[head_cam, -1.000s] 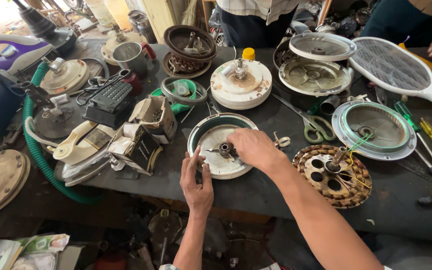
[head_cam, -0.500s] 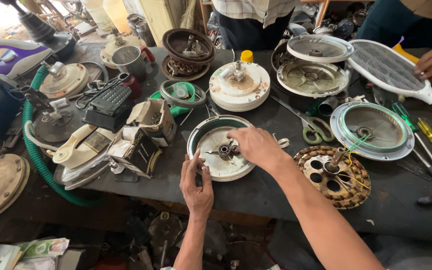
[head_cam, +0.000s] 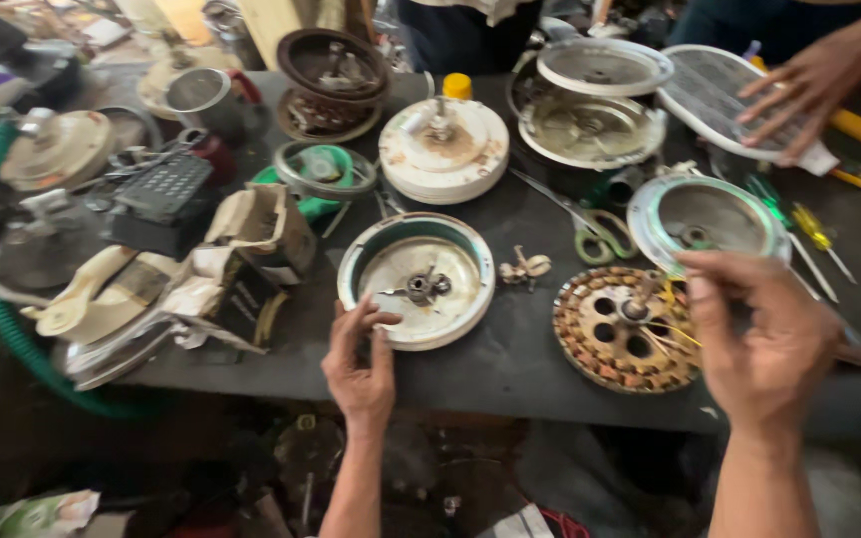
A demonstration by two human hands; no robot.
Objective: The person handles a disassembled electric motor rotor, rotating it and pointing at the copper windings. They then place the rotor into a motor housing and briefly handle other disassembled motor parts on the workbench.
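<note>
The left hand (head_cam: pixel 359 361) rested its loosely curled fingers (head_cam: pixel 376 321) on the near rim of the fan cover (head_cam: pixel 417 281) on the table (head_cam: pixel 510 364); the right hand (head_cam: pixel 761 334) hovered half-open beside the rotor (head_cam: pixel 626 327), holding nothing

We saw green-handled scissors (head_cam: pixel 598 227), a yellow-handled screwdriver (head_cam: pixel 815 232), a yellow bottle cap (head_cam: pixel 457 86) and a green hose (head_cam: pixel 14 329) on the dark table (head_cam: pixel 510 364).

I can't tell what my right hand (head_cam: pixel 764 344) pinches, it's motion-blurred; it hides part of the stator (head_cam: pixel 628 329). Behind the stator, a co-worker's hand (head_cam: pixel 814 85) is cut at the top edge; the far-left clutter is smeared
</note>
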